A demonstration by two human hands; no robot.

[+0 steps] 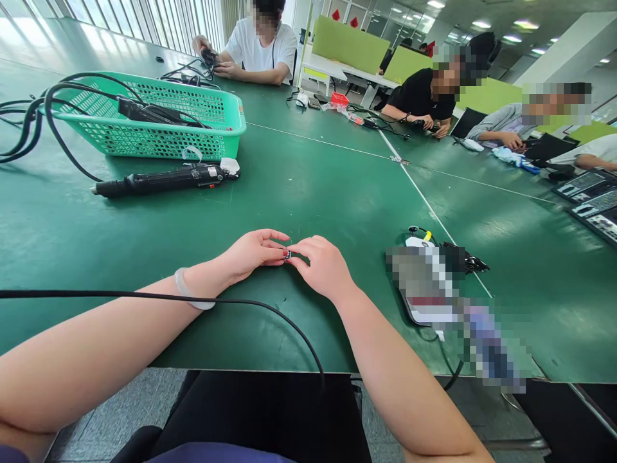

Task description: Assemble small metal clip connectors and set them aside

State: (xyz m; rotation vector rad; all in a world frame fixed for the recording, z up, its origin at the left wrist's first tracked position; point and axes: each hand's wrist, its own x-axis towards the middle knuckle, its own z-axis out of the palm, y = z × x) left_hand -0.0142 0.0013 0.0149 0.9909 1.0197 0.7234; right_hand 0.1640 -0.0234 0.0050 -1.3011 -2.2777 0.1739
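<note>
My left hand (253, 254) and my right hand (322, 265) meet fingertip to fingertip on the green table (299, 186), just in front of me. Between the pinched fingers sits a tiny dark part (288, 255), too small to name. Both hands are closed in a pinch around it. A pale bangle (190, 292) circles my left wrist. A black electric screwdriver (161, 180) lies on the table to the far left, well away from both hands.
A green plastic basket (159, 116) with black cables stands at the back left. A black cable (193, 299) crosses over my left forearm. A blurred device (434, 283) lies to my right. Three other people sit at the far side and right.
</note>
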